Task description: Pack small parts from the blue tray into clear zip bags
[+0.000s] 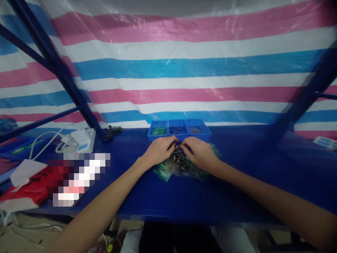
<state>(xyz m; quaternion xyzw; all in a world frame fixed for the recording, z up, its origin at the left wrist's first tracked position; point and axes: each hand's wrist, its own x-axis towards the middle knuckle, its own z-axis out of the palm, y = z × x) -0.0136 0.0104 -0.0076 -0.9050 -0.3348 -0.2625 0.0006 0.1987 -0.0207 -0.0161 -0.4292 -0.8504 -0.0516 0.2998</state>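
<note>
I see both hands meeting at mid-table. The left hand (158,149) and right hand (200,153) have fingers curled down onto a pile of small dark parts (180,159); I can't tell if either pinches one. The pile lies on green packets (163,172) on the blue table (237,175), just in front of a three-compartment blue tray (179,135). A white charger (84,140) sits far left.

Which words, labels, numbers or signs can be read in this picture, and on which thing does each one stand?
None can be read.
Red and white paper packet at the left: dark marks, too blurred; part is pixelated.
White plastic charger box: blue panel, too small to read.
Three blue plastic bins: no label visible.
</note>
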